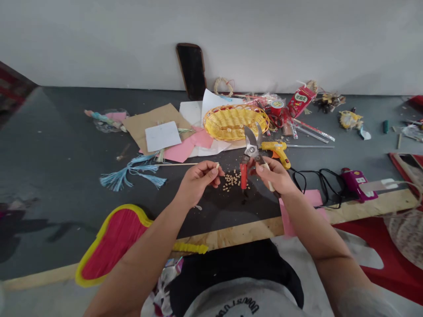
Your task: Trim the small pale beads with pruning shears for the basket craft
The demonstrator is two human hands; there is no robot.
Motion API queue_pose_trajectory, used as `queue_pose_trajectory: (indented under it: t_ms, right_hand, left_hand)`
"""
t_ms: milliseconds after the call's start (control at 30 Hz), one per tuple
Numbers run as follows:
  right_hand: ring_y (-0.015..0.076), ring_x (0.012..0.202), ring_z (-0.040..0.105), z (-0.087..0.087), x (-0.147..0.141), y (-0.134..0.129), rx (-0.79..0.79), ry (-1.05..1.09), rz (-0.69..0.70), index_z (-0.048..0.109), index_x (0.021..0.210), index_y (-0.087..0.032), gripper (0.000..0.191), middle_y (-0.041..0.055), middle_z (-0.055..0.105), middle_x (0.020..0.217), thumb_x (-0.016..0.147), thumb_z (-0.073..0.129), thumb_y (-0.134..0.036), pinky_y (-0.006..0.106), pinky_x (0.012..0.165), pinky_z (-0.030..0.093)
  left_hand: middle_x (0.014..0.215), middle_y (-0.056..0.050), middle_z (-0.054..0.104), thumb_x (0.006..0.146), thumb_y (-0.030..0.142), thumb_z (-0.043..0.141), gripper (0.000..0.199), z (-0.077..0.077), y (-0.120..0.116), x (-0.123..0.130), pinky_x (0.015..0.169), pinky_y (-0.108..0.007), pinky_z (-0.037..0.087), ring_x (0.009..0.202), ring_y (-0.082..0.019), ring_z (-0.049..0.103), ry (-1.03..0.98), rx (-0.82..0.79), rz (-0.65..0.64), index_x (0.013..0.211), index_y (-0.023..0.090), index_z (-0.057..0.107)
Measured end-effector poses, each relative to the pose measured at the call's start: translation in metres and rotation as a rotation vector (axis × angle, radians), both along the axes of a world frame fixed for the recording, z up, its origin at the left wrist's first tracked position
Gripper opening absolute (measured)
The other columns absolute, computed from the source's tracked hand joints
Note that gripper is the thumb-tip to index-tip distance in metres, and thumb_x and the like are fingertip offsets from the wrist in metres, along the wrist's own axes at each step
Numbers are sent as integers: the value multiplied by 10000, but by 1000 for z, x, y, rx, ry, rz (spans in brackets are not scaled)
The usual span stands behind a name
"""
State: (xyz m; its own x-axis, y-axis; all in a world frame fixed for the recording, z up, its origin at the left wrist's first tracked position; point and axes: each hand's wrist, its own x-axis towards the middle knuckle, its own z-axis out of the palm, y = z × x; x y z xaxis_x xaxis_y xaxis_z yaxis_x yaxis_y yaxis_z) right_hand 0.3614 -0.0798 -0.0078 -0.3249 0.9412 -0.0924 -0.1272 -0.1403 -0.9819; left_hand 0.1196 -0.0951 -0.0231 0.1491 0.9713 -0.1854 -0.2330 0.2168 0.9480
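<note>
My left hand (200,179) pinches a thin pale stick (178,164), whose short end shows at the fingertips and whose long part runs left toward a blue tassel (142,171). In my right hand (276,177) is a pair of pruning shears (252,150), blades apart and pointing away from me. One red handle hangs free of the palm, and the other, pale one lies under my thumb. The blades are apart from the stick. Below and between my hands, many small cut pieces (232,179) of pale stick lie scattered on the dark tabletop.
A yellow woven basket (236,123) sits beyond the shears, with papers (161,136) to its left. Right of it are a yellow glue gun (276,149), a red drink carton (301,100) and a purple device (358,185). A phone (191,70) leans on the wall. A red-and-yellow fan shape (119,240) overhangs the front edge.
</note>
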Motion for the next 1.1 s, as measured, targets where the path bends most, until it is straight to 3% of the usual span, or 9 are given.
queue_pose_trajectory:
  t_ms: [100, 200, 333, 400, 500, 700, 1100]
  right_hand:
    - [150, 754, 626, 2, 5, -2, 79, 167, 18, 664, 967, -266, 432, 1, 630, 884, 705, 835, -563, 310, 684, 547]
    - [224, 1005, 673, 2, 9, -3, 200, 157, 58, 613, 1045, -296, 408, 58, 608, 1304, 755, 795, -517, 412, 797, 582]
    - [274, 1249, 594, -2, 9, -4, 541, -364, -32, 579, 1087, -268, 239, 114, 537, 1447, 856, 640, -257, 495, 992, 522]
    - [306, 1348, 521, -5, 6, -5, 724, -689, -40, 595, 1107, -229, 284, 167, 509, 1481, 831, 578, -162, 525, 1068, 460]
    - [357, 1349, 503, -8, -2, -9, 882, -1019, 56, 608, 1156, -180, 388, 221, 421, 1563, 783, 543, -98, 548, 1033, 449]
    - [360, 1274, 508, -8, -13, -18, 957, -1258, 73, 607, 1222, -151, 424, 241, 343, 1611, 804, 544, -120, 528, 1005, 427]
    - [334, 1221, 520, -14, -16, -20, 1017, -1279, 45, 623, 1200, -159, 353, 212, 370, 1603, 862, 523, -146, 517, 1038, 406]
  left_hand:
    - [759, -26, 717, 681, 502, 886, 425, 1, 0, 1, 498, -207, 494, 535, -87, 586, -34, -18, 15, 810, 151, 685]
    - [727, -22, 716, 675, 482, 897, 417, 2, 1, 2, 494, -199, 492, 521, -84, 589, -70, -6, 44, 808, 149, 683]
    - [675, -10, 709, 666, 461, 910, 408, 4, 1, 3, 483, -184, 480, 492, -73, 580, -116, 16, 106, 812, 152, 688]
    - [660, -10, 707, 659, 462, 916, 412, 4, 1, 3, 481, -181, 473, 487, -72, 577, -131, 36, 138, 809, 151, 692]
    - [657, -13, 710, 650, 469, 919, 420, 3, 1, 2, 477, -186, 467, 487, -77, 578, -137, 61, 175, 809, 152, 695]
    - [676, -13, 714, 681, 474, 901, 390, -2, 1, 1, 488, -188, 463, 509, -78, 575, -106, 120, 190, 813, 162, 707]
    - [708, -27, 719, 797, 467, 819, 318, -10, -1, -2, 523, -196, 460, 539, -83, 577, 108, 212, 118, 783, 171, 703]
